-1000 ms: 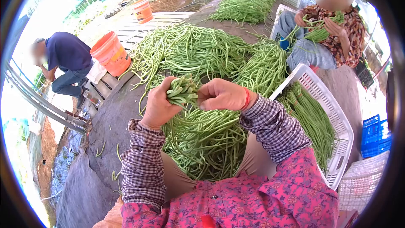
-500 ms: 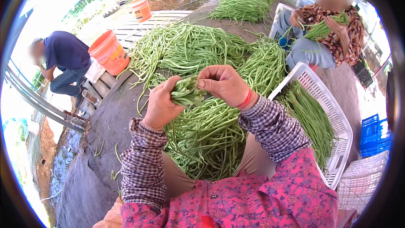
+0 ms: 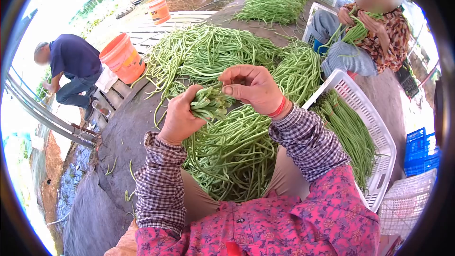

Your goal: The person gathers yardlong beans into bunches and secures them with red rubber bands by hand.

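My left hand [image 3: 181,116] is closed round a bunch of long green beans [image 3: 210,103], with the stem ends pointing up towards the right. Just beside those ends is my right hand [image 3: 253,90], a red band on its wrist. Its thumb and fingers are curled in a pinch. Whatever lies between them is too small to make out. Under both hands, a large loose heap of long beans [image 3: 232,151] spreads between my knees.
A white crate [image 3: 386,147] holding bundled beans stands at my right. More bean piles [image 3: 218,54] lie ahead. Orange buckets [image 3: 121,59] stand at the left. One person [image 3: 78,59] sits at the left, another [image 3: 379,42] holds beans at the right. Blue crates [image 3: 417,154] are at far right.
My right hand has shifted slightly up and away from the stem ends. My left hand keeps its hold on the bunch. The person on the left has lowered an arm.
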